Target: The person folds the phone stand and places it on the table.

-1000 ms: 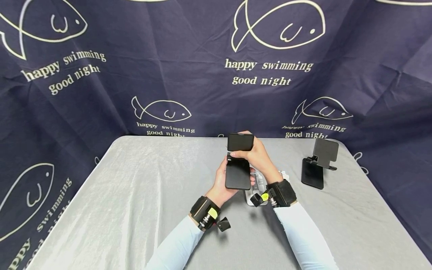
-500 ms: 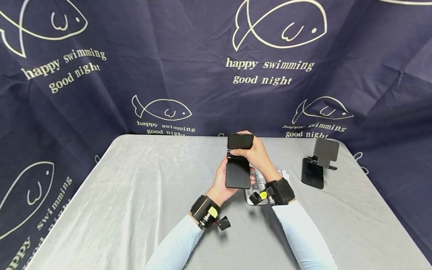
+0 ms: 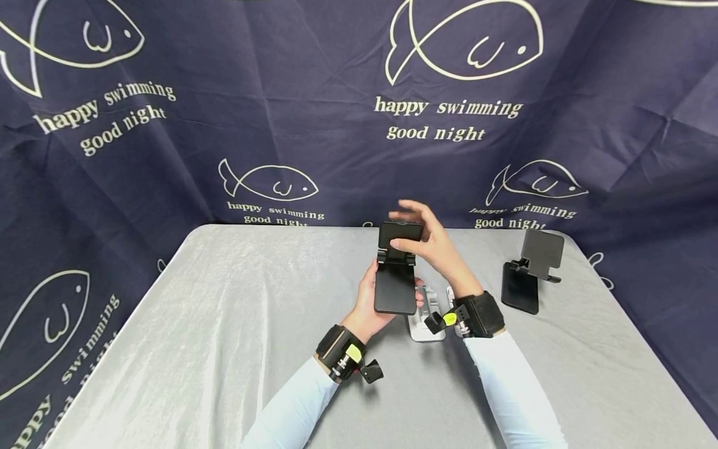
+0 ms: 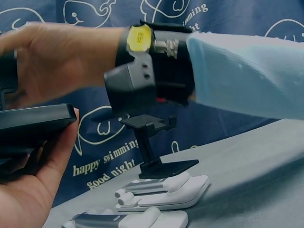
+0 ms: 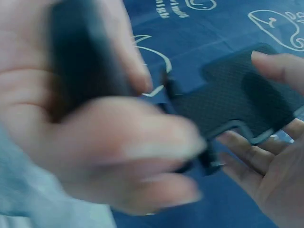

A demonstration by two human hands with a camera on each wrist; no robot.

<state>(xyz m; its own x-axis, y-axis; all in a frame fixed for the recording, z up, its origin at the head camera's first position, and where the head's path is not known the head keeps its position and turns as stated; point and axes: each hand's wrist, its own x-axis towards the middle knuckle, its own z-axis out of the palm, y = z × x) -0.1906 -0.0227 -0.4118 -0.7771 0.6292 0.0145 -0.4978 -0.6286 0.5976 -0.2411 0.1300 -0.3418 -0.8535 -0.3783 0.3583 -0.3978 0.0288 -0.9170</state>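
Observation:
My left hand (image 3: 367,312) grips the base of a black folding phone stand (image 3: 395,288) from below, over the middle of the table. The stand's upper plate (image 3: 386,235) tilts up behind the base, and its small lip hooks now show at the hinge. My right hand (image 3: 440,249) is at that plate, its thumb across the front and its fingers loosely spread above and behind. In the right wrist view, the right thumb (image 5: 278,69) overlaps the textured plate (image 5: 223,95), with the other fingers beyond its lower edge. The left hand (image 5: 118,142) looks large and blurred there.
A white-and-grey folded stand (image 3: 427,318) lies just right of the held one, with a second white stand (image 3: 450,296) partly behind the right wrist. Another black phone stand (image 3: 520,288) stands unfolded at the table's right. A dark printed curtain (image 3: 348,125) hangs behind.
My right thumb has left the hinge and moved up onto the plate, while the fingers have lifted and spread. The right wrist has shifted right. The left hand holds the base as before.

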